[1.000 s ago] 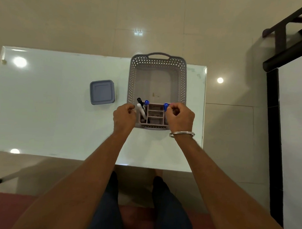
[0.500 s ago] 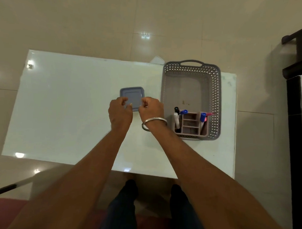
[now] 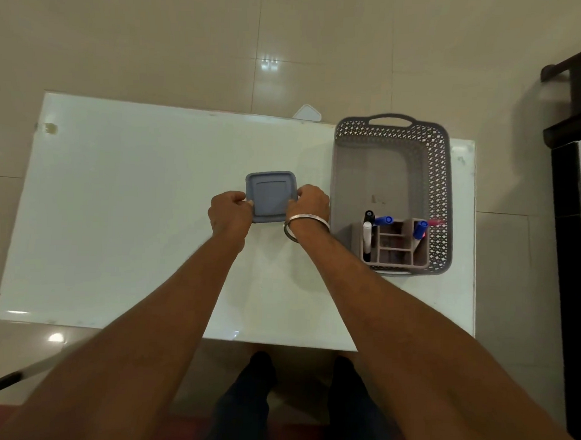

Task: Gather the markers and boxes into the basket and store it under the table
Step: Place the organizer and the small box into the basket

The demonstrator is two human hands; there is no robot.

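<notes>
Head view: both hands clamped on a blue-grey lidded box (image 3: 271,196) resting on the white tabletop (image 3: 124,220).

Left hand (image 3: 230,214) gripping the box's left edge, right hand (image 3: 311,205) gripping its right edge, a metal bangle (image 3: 302,222) on the right wrist. Just right of the box, a grey perforated basket (image 3: 443,198) standing on the tabletop, holding a pinkish organizer (image 3: 393,246) at its near end with blue-, black- and white-capped markers (image 3: 420,229) upright in the compartments. Beige tiled floor (image 3: 190,45) around.
</notes>
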